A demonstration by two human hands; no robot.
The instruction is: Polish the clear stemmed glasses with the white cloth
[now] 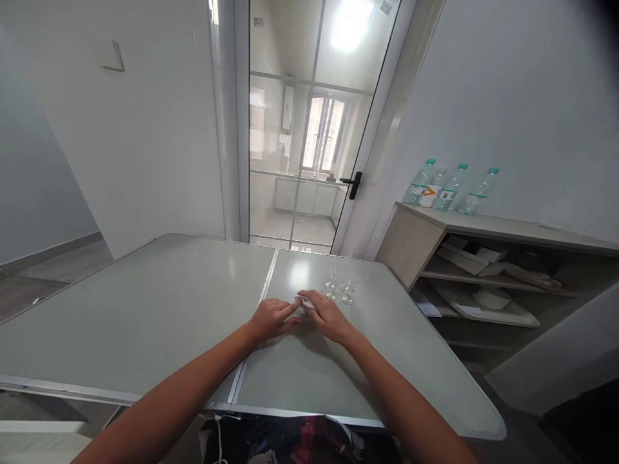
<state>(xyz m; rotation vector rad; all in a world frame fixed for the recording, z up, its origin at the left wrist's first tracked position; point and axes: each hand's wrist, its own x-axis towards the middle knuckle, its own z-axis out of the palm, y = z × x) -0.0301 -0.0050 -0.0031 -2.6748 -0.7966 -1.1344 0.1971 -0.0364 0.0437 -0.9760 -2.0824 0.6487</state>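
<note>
Grey table (pixel 145 316) out left. The left hand (pixel 271 319) is curled, its tips against a small pale object (pixel 305 303) at mid-table, though I can't tell if it grips. The right hand (pixel 329 316) is pinching that object. Clear glasses (pixel 341 285) stand just beyond, and bottles (pixel 449 187) sit far right on the shelf (pixel 507 225).

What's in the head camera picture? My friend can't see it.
The left hand and right hand meet over a small pale thing on a grey table. Clear glasses stand beside the right hand; bottles sit on a shelf.
</note>
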